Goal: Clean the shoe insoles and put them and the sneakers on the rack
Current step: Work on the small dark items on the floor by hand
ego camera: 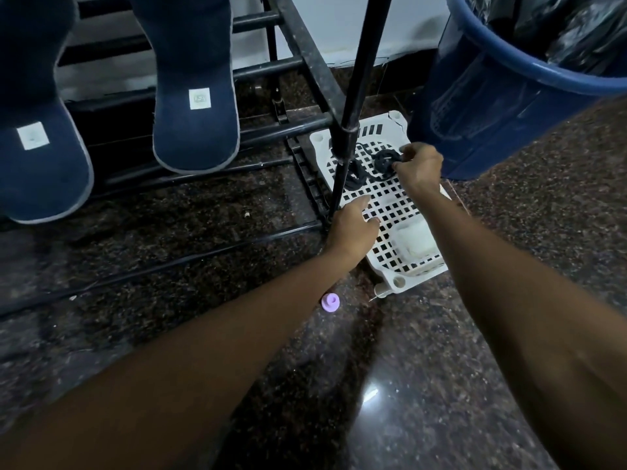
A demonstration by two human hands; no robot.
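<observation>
Dark speckled stone floor (424, 368), white lattice tray (398, 282), small purple cap (330, 302), blue bin (475, 123), black metal rack (271, 67)

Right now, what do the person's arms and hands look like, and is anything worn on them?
Both forearms are bare to the frame edge; no sleeves show. The left hand and right hand wear no gloves; no watch, bracelet or ring is visible.

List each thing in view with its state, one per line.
Insoles: lying across the rack bars.
Black coil: on tray, pinched by right hand.
Left hand: open, touching tray.
Tray: flat on floor.
Bucket: upright, bag-lined.
Purple cap: loose on floor.
</observation>
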